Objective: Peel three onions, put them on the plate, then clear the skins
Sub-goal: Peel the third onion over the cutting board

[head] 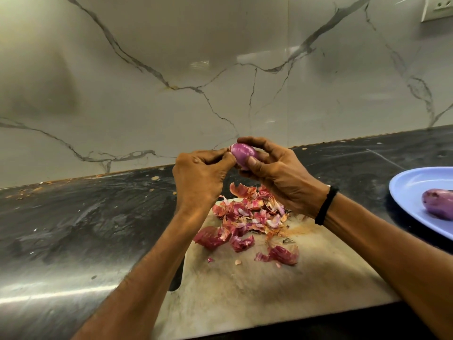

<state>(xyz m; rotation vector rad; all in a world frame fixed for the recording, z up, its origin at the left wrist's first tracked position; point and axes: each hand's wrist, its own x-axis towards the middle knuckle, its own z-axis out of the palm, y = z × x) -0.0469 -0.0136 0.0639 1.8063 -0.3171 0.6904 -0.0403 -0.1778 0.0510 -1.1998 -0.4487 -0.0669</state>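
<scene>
- Above the far end of the board, an onion (241, 153) is held in the air between both hands.
- It is gripped by the right hand (277, 177): the fingers (255, 141) are curled over its top and far side, and the thumb is pressed against its near side.
- Its left tip is pinched by the left hand (198, 177), whose fingertips are drawn narrowly together there. Whether a strip of skin or the bare tip is caught cannot be told.
- The held onion is egg-shaped, glossy and purple-pink, with fine lengthwise lines.
- A black band (326, 204) is worn round the right wrist.
- Below the hands, the skins (247, 217) are heaped on a cutting board (245, 303). They are thin, curled, papery flakes in red, pink and tan, and a few larger pieces lie apart on the near side.
- The board is pale, flat, stained and scratched.
- To the right, a smooth light-blue plate (411, 187) with a shallow raised rim is cut off by the frame edge. A second onion (438, 203), peeled and dull purple, is lying on its side in it.
- Board and plate are carried by a dark bench (73, 229), which is mottled, glossy and dotted with crumbs along the back.
- Behind the bench, a wall (220, 69) of polished white marble with grey veins is seen, and a white socket (438, 8) is fixed at the top right.
</scene>
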